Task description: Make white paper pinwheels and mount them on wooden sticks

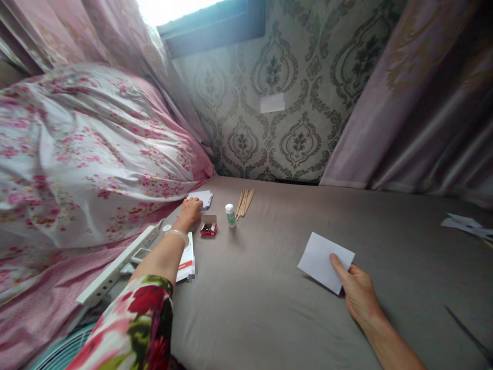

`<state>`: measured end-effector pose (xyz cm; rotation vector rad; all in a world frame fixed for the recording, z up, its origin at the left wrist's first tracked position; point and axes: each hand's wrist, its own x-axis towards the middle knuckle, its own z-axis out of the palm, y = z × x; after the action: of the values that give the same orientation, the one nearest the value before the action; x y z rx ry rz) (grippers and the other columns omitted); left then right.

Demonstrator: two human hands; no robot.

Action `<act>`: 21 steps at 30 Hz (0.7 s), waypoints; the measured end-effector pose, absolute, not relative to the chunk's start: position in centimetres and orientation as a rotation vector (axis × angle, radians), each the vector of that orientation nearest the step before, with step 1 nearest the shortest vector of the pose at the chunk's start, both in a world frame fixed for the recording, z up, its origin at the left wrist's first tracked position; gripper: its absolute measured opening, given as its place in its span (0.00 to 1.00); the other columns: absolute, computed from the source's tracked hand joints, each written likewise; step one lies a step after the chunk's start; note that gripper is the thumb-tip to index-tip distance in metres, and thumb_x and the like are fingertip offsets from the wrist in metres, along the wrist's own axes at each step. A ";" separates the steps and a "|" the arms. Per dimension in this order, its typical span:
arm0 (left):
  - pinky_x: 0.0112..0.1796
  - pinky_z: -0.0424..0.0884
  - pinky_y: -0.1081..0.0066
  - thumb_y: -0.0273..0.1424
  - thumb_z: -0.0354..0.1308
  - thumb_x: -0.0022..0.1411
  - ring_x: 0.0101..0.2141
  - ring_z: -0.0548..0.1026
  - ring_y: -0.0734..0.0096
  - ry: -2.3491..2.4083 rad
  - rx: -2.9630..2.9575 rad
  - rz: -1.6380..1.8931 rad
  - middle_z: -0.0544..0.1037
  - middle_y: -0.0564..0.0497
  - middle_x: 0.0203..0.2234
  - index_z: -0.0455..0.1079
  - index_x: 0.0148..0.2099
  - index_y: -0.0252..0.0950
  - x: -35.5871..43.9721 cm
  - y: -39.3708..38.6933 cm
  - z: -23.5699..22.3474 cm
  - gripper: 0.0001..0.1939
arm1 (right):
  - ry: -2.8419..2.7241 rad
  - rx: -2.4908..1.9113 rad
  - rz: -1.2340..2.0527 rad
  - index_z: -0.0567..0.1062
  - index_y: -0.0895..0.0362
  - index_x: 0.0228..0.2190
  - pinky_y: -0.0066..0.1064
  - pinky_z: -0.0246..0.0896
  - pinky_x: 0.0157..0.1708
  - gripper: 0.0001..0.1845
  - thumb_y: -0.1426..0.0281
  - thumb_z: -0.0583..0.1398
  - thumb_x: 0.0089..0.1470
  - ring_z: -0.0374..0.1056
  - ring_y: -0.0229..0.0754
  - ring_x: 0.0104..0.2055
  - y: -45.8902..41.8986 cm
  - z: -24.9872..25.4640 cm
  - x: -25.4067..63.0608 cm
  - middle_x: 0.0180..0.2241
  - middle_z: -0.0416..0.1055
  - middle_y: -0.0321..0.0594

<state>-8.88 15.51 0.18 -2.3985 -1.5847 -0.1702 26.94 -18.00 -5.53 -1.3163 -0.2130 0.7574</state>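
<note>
A folded-looking piece of white paper (321, 259) is held in my right hand (360, 293), with the thumb on top and the fingers underneath. It hangs just over the grey sheet, on the right side. Far out to the left, my left hand (191, 210) touches the near edge of a small stack of white papers (205, 198). Its fingers are curled downward, and whatever lies between their tips is hidden. Close by that hand stands an open red box (208, 229) with small dark items inside. A white bottle with a green label (230, 216) stands upright beside several wooden sticks (244, 203).
A white power strip (119, 264) runs along the left edge, near a white-and-red booklet or box (186, 262) under my left forearm. White paper pieces (464, 223) lie at far right. A thin dark object (468, 329) is at lower right. Floral bedding (84, 133) is heaped at left.
</note>
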 end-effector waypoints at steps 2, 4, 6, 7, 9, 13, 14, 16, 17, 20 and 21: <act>0.47 0.60 0.58 0.21 0.51 0.53 0.47 0.71 0.51 -1.607 -2.408 -0.168 0.76 0.35 0.43 0.76 0.41 0.32 -8.8 15.5 0.2 0.16 | -0.224 -1.323 0.756 0.79 0.60 0.29 0.26 0.73 0.28 0.20 0.61 0.72 0.33 0.75 0.41 0.27 -18.0 -5.6 27.0 0.26 0.79 0.40; 0.47 0.61 0.58 0.21 0.52 0.51 0.46 0.71 0.51 -1.645 -2.408 -0.174 0.77 0.35 0.42 0.76 0.40 0.31 -8.7 15.7 0.3 0.15 | -0.238 -1.334 0.754 0.79 0.60 0.29 0.26 0.73 0.28 0.20 0.61 0.72 0.33 0.75 0.42 0.27 -18.0 -5.7 27.1 0.25 0.79 0.40; 0.46 0.61 0.57 0.21 0.52 0.50 0.45 0.73 0.51 -1.691 -2.399 -0.192 0.77 0.34 0.42 0.76 0.40 0.31 -8.6 15.9 0.4 0.16 | -0.254 -1.341 0.753 0.79 0.60 0.28 0.27 0.72 0.27 0.20 0.60 0.72 0.33 0.75 0.42 0.26 -17.9 -5.7 27.1 0.25 0.79 0.40; 0.45 0.62 0.57 0.21 0.52 0.50 0.45 0.73 0.51 -1.716 -2.392 -0.205 0.78 0.34 0.41 0.76 0.41 0.32 -8.5 15.9 0.5 0.17 | -0.267 -1.340 0.755 0.79 0.60 0.28 0.27 0.72 0.27 0.21 0.60 0.72 0.33 0.75 0.42 0.26 -17.9 -5.7 27.0 0.25 0.79 0.40; 0.44 0.63 0.58 0.21 0.52 0.51 0.44 0.74 0.52 -1.766 -2.371 -0.232 0.78 0.36 0.41 0.75 0.43 0.34 -8.3 15.9 0.8 0.18 | -0.289 -1.331 0.765 0.79 0.61 0.29 0.27 0.72 0.27 0.21 0.59 0.72 0.33 0.75 0.42 0.26 -17.9 -5.6 27.0 0.25 0.79 0.40; 0.43 0.65 0.60 0.21 0.52 0.51 0.45 0.74 0.53 -1.836 -2.298 -0.307 0.79 0.38 0.42 0.74 0.47 0.36 -8.1 15.1 1.9 0.21 | -0.306 -1.297 0.794 0.79 0.61 0.29 0.27 0.71 0.27 0.23 0.59 0.72 0.31 0.74 0.41 0.25 -17.8 -5.5 26.9 0.25 0.79 0.39; 0.43 0.65 0.59 0.21 0.51 0.52 0.46 0.73 0.51 -1.844 -2.273 -0.338 0.78 0.37 0.43 0.73 0.48 0.34 -8.0 14.7 2.3 0.21 | -0.311 -1.293 0.794 0.79 0.61 0.28 0.27 0.71 0.26 0.23 0.58 0.72 0.31 0.74 0.41 0.25 -17.8 -5.4 26.9 0.24 0.79 0.39; 0.43 0.65 0.55 0.22 0.48 0.54 0.48 0.71 0.46 -1.856 -2.210 -0.420 0.75 0.32 0.47 0.71 0.51 0.29 -7.7 13.7 3.0 0.22 | -0.326 -1.287 0.789 0.78 0.61 0.27 0.28 0.71 0.26 0.22 0.58 0.72 0.31 0.73 0.41 0.24 -17.7 -5.4 26.9 0.23 0.78 0.39; 0.43 0.65 0.52 0.22 0.47 0.55 0.48 0.70 0.43 -1.859 -2.178 -0.466 0.73 0.29 0.48 0.70 0.52 0.26 -7.5 12.9 3.3 0.23 | -0.336 -1.281 0.788 0.78 0.61 0.26 0.29 0.71 0.26 0.22 0.58 0.71 0.31 0.73 0.41 0.24 -17.7 -5.4 26.9 0.23 0.78 0.39; 0.44 0.65 0.48 0.25 0.48 0.56 0.48 0.69 0.41 -1.745 -2.065 -0.805 0.72 0.31 0.48 0.71 0.50 0.28 -6.9 10.2 3.9 0.21 | -0.369 -1.261 0.792 0.77 0.61 0.25 0.31 0.70 0.26 0.21 0.57 0.70 0.33 0.73 0.42 0.24 -17.6 -5.3 26.9 0.23 0.78 0.39; 0.45 0.64 0.47 0.25 0.48 0.56 0.49 0.68 0.42 -1.677 -2.066 -0.892 0.73 0.33 0.48 0.72 0.49 0.30 -6.6 9.1 3.9 0.20 | -0.368 -1.265 0.785 0.77 0.61 0.25 0.31 0.69 0.26 0.20 0.57 0.70 0.33 0.73 0.43 0.25 -17.5 -5.2 26.9 0.22 0.77 0.39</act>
<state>-6.64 9.08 3.94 -2.0658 -1.6770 -0.8917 26.86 -17.52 -5.22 -1.2653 -0.3675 0.7846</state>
